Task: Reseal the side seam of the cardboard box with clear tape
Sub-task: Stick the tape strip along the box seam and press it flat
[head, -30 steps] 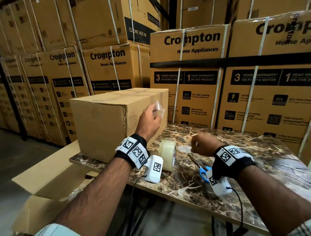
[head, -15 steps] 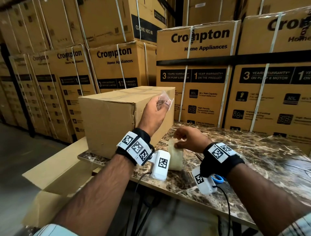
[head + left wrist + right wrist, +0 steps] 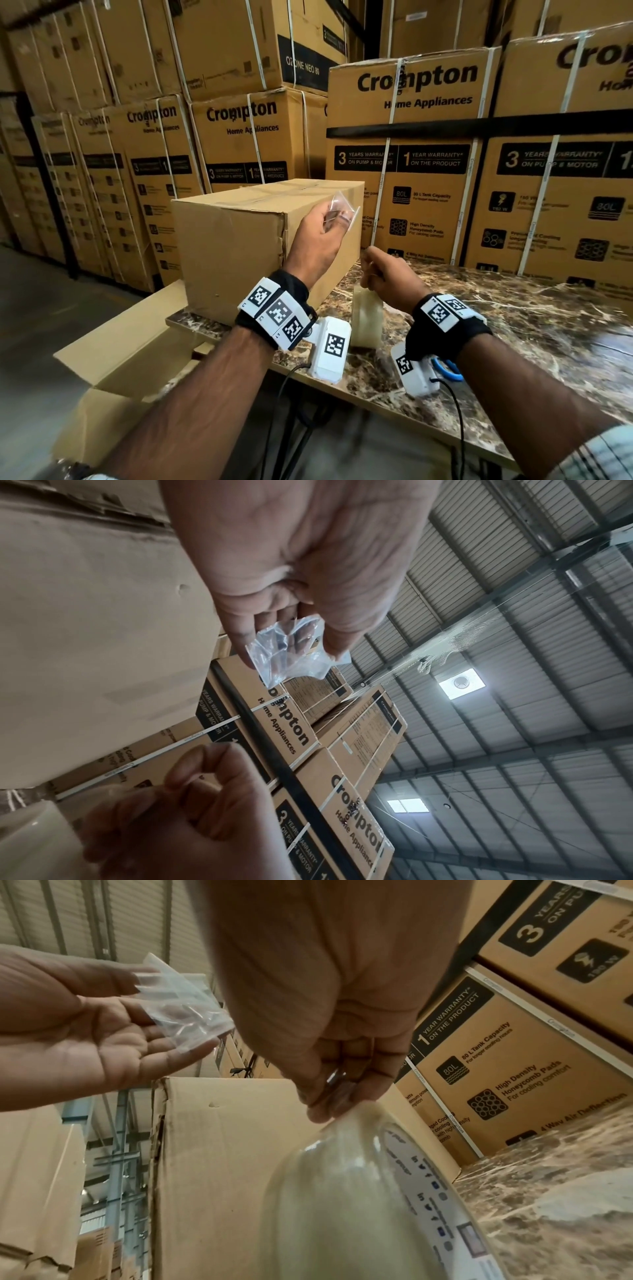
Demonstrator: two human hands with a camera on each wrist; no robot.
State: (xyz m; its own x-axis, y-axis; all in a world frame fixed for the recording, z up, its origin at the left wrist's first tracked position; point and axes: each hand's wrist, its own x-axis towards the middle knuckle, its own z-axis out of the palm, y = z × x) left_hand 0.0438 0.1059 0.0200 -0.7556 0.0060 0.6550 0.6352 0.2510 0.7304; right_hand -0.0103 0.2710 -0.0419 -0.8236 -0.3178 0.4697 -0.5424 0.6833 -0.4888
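A plain cardboard box (image 3: 233, 246) stands on the marble table (image 3: 513, 325), its side seam (image 3: 283, 246) running down the near corner. My left hand (image 3: 337, 219) is raised in front of the box's right face. It pinches a crumpled scrap of clear tape (image 3: 340, 210), which the left wrist view shows between thumb and fingers (image 3: 291, 650). The tape roll (image 3: 368, 315) stands on edge beside the box. My right hand (image 3: 371, 267) is just above it and pinches the roll's free end (image 3: 339, 1091) between thumb and fingertips.
Blue-handled scissors (image 3: 445, 368) lie on the table under my right wrist. Tall stacks of strapped Crompton cartons (image 3: 411, 171) wall in the back and left. An open carton (image 3: 130, 342) sits below the table's left end. The table's near edge (image 3: 376, 397) is close.
My right hand moved left from the table near the scissors to the tape roll and took hold of its end. My left hand rose slightly, still holding the tape scrap.
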